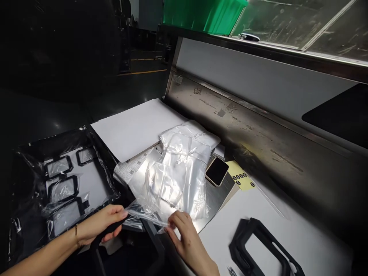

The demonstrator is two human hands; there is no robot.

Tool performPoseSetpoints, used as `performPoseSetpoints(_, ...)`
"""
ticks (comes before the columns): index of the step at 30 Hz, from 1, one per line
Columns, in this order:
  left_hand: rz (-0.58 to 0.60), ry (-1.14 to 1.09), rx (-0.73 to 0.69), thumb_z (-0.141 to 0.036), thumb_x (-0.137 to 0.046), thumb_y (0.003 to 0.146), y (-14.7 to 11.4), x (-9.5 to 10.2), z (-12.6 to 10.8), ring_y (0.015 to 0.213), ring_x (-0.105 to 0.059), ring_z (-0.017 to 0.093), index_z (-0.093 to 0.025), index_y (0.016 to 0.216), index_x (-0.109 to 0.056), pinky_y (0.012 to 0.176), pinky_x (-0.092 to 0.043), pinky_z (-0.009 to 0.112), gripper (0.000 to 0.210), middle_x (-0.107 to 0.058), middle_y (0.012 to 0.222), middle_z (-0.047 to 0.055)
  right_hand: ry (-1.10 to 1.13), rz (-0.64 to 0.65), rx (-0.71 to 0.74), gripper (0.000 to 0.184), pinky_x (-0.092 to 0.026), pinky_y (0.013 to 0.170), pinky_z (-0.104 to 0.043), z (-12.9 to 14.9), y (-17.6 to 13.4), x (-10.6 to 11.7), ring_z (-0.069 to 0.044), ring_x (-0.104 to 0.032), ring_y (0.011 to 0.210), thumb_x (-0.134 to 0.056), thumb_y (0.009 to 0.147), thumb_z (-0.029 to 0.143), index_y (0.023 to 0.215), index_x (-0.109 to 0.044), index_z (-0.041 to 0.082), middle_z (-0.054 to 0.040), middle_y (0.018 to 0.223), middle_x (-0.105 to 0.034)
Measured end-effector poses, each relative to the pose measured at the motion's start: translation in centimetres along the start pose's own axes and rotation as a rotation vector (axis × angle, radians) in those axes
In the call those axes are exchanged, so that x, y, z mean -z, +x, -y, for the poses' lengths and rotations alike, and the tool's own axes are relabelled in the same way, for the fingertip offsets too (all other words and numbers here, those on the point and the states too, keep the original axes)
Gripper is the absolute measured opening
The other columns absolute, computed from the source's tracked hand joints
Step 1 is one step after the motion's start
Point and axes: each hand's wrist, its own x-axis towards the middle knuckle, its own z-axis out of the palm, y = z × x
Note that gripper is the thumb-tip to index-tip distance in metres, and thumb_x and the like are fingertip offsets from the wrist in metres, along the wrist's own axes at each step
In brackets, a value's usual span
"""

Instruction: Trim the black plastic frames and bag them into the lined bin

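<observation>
My left hand (100,226) is closed around a black frame-like part (110,229) and also grips the edge of a clear plastic bag (143,215). The bag's film stretches across to my right hand (185,237), which pinches it between thumb and fingers. Just beyond lies a stack of clear plastic bags (184,165), tied round with string. At lower right another black frame (258,241) with a large opening rests on a white sheet (227,230). Much of the held frame is lost in shadow.
Several black frames (64,188) lie in a film-lined black bin (17,191) at left. A white board (135,130), a phone (217,171) and a yellow label sheet (241,174) are on the metal bench. A scuffed metal ledge (244,122) rises behind, with a green bin (201,17) above.
</observation>
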Motion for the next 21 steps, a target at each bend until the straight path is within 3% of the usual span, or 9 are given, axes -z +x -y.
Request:
performPoseSetpoints(2, -0.032, -0.001, -0.009, -0.048, -0.043, 0.076, -0.6, 1.4, 0.1, 0.031, -0.031, 0.001, -0.018, 0.066, -0.038, 0.034, -0.017, 0.017, 0.032, -0.051, 0.048, -0.005, -0.045, -0.039, 0.051, 0.006, -0.038, 0.068, -0.028, 0.4, -0.5, -2.1, -0.015, -0.048, 0.074, -0.043, 0.082, 0.020, 0.077, -0.046, 0.020, -0.0031, 0.078, -0.051)
performPoseSetpoints(4, -0.072, -0.003, -0.018, -0.047, -0.046, 0.075, -1.1, 3.1, 0.3, 0.031, -0.032, 0.002, -0.018, 0.066, -0.038, 0.034, -0.018, 0.016, 0.032, -0.052, 0.049, -0.005, -0.067, -0.087, 0.125, 0.010, -0.039, 0.055, -0.021, 1.0, -0.8, -5.3, -0.011, -0.049, 0.062, -0.040, 0.084, 0.023, 0.074, -0.042, 0.021, -0.0008, 0.070, -0.050)
performPoseSetpoints(6, -0.121, -0.006, -0.023, -0.047, -0.050, 0.072, -1.7, 5.0, 1.0, 0.031, -0.035, 0.002, -0.017, 0.068, -0.041, 0.034, -0.021, 0.016, 0.032, -0.053, 0.053, -0.005, -0.076, -0.145, 0.234, 0.023, -0.034, 0.041, -0.020, 1.3, -0.7, -9.1, -0.010, -0.044, 0.047, -0.034, 0.085, 0.033, 0.065, -0.036, 0.022, 0.0027, 0.055, -0.044)
performPoseSetpoints(9, -0.208, -0.021, -0.025, -0.048, -0.054, 0.069, -2.5, 7.3, 2.5, 0.034, -0.037, 0.003, -0.017, 0.073, -0.048, 0.034, -0.027, 0.016, 0.032, -0.049, 0.057, -0.006, -0.075, -0.222, 0.324, 0.030, -0.027, 0.036, -0.023, 1.2, 0.2, -13.7, -0.011, -0.038, 0.039, -0.026, 0.086, 0.035, 0.059, -0.031, 0.022, 0.0034, 0.046, -0.037)
performPoseSetpoints(11, -0.261, -0.041, -0.039, -0.049, -0.052, 0.070, -2.8, 8.5, 3.5, 0.035, -0.036, 0.004, -0.016, 0.075, -0.050, 0.034, -0.028, 0.016, 0.033, -0.044, 0.053, -0.007, -0.074, -0.247, 0.286, 0.022, -0.031, 0.040, -0.024, 1.0, 1.4, -14.9, -0.012, -0.042, 0.045, -0.030, 0.085, 0.028, 0.064, -0.036, 0.023, 0.0019, 0.051, -0.040)
performPoseSetpoints(14, -0.325, -0.085, -0.069, -0.049, -0.048, 0.073, -3.4, 9.6, 4.4, 0.036, -0.036, 0.003, -0.015, 0.072, -0.050, 0.034, -0.026, 0.017, 0.034, -0.046, 0.058, -0.006, -0.071, -0.225, 0.190, 0.009, -0.039, 0.055, -0.028, 0.5, 3.9, -14.6, -0.016, -0.048, 0.064, -0.037, 0.083, 0.018, 0.078, -0.044, 0.022, -0.0039, 0.071, -0.048)
performPoseSetpoints(16, -0.357, -0.118, -0.078, -0.049, -0.047, 0.074, -3.9, 10.2, 4.8, 0.036, -0.035, 0.002, -0.015, 0.070, -0.050, 0.035, -0.027, 0.017, 0.035, -0.052, 0.067, -0.003, -0.060, -0.179, 0.156, 0.010, -0.040, 0.060, -0.030, 0.4, 5.1, -14.5, -0.016, -0.048, 0.069, -0.037, 0.084, 0.016, 0.080, -0.045, 0.021, -0.0048, 0.076, -0.048)
performPoseSetpoints(18, -0.388, -0.149, -0.079, -0.049, -0.047, 0.074, -4.4, 10.6, 5.3, 0.038, -0.037, 0.002, -0.015, 0.069, -0.050, 0.037, -0.030, 0.018, 0.035, -0.055, 0.072, -0.001, -0.033, -0.103, 0.175, 0.015, -0.039, 0.055, -0.027, 0.7, 5.3, -15.3, -0.013, -0.046, 0.063, -0.035, 0.085, 0.019, 0.074, -0.045, 0.019, -0.0015, 0.069, -0.047)
performPoseSetpoints(21, -0.451, -0.182, -0.045, -0.050, -0.047, 0.074, -5.1, 11.2, 6.5, 0.040, -0.041, 0.006, -0.015, 0.069, -0.050, 0.039, -0.033, 0.019, 0.036, -0.053, 0.056, -0.003, 0.042, 0.056, 0.253, 0.038, -0.029, 0.039, -0.021, 2.0, 4.1, -17.6, -0.008, -0.038, 0.042, -0.030, 0.086, 0.039, 0.055, -0.038, 0.020, 0.0044, 0.048, -0.038)
